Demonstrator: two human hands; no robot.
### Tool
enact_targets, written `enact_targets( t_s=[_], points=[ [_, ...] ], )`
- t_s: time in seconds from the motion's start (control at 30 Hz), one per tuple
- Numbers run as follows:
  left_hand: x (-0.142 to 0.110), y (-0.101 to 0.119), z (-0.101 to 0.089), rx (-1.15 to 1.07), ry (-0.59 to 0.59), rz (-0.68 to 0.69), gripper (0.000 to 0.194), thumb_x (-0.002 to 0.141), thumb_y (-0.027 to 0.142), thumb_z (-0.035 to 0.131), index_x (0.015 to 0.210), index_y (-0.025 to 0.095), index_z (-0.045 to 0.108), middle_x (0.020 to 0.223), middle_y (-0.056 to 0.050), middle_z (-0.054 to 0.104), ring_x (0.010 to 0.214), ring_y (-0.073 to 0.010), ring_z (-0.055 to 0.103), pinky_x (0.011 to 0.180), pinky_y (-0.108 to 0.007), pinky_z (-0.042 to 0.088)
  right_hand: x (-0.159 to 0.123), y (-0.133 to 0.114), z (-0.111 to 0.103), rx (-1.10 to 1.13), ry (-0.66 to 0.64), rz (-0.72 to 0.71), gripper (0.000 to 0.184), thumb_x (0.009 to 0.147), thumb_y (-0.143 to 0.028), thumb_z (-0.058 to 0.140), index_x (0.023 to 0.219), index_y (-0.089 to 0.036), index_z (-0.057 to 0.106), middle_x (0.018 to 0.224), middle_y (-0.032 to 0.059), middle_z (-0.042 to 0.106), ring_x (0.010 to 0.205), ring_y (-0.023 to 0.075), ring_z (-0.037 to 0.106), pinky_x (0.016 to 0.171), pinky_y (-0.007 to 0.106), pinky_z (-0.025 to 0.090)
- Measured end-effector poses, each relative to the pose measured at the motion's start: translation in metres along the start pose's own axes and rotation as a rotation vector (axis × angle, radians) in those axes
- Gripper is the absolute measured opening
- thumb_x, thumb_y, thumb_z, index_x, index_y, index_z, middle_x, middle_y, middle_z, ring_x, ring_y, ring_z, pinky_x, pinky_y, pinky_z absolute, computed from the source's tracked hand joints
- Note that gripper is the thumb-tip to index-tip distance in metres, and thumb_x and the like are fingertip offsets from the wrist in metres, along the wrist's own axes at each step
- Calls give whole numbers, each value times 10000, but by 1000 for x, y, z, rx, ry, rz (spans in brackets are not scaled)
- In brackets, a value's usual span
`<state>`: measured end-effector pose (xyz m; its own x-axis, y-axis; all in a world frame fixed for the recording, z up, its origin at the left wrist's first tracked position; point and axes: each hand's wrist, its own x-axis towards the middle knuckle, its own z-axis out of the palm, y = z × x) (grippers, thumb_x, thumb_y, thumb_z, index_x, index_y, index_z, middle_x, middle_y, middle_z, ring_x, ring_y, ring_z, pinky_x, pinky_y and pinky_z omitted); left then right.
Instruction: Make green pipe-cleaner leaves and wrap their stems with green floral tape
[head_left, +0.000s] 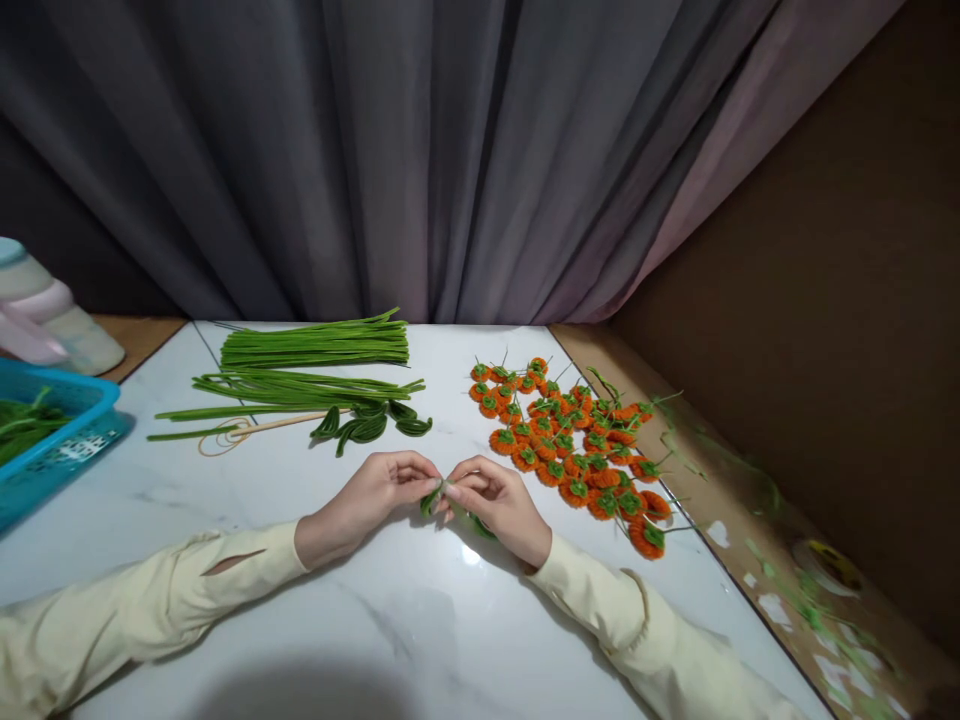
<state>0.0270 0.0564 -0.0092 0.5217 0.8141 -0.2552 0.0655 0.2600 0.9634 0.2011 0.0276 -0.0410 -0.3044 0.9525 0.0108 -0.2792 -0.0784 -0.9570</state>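
Observation:
My left hand [375, 498] and my right hand [504, 505] meet over the front middle of the white table [315, 620]. Both pinch a dark green fuzzy pipe-cleaner leaf piece [429, 502] between thumb and fingertips. Part of it pokes out below my right fingers; its full shape is hidden. Just beyond my left hand lie several dark green curled leaves [369, 428]. To the right of my right hand spreads a cluster of small orange pipe-cleaner persimmons [551, 470] with green tops and thin stems.
Bright green pipe cleaners [315, 345] lie in bundles at the back, with a thin wooden stick [289, 422] in front. A blue basket [97, 400] of green pieces and a pale bottle [56, 310] stand left. Scraps [776, 610] litter the brown surface right. A grey curtain [390, 160] hangs behind.

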Motion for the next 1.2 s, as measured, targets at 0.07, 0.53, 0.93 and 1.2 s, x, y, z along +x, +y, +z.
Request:
enact_targets(
  t_s=[0.07,0.53,0.93,1.2],
  points=[
    [0,-2,1,-110,-22,-52,219,720,323,653,765,120,586,683,-60,664,643,-160,576,593,-251,392,1,0,0,22,-1,12,213,747,-322,710,786,-153,585,678,23,685,591,135,646,620,274,526],
    [-2,-3,5,-55,69,27,219,714,339,660,753,131,601,669,-34,652,646,-150,569,623,-245,412,3,-10,-2,39,-76,66,269,736,-377,715,815,-150,594,659,19,678,665,145,649,726,283,494],
    [-5,-5,5,227,149,165,186,734,332,594,735,148,619,673,-10,605,616,-131,497,588,-243,384,1,-12,-1,45,-72,97,257,689,-331,754,795,-154,600,643,11,681,653,148,659,725,291,499],
    [-4,2,1,285,39,150,151,734,291,572,704,145,590,631,5,571,598,-124,485,570,-227,379,-3,-4,0,-177,7,-43,223,709,-356,733,754,-169,622,685,42,683,682,185,653,689,338,496]
  ],
)
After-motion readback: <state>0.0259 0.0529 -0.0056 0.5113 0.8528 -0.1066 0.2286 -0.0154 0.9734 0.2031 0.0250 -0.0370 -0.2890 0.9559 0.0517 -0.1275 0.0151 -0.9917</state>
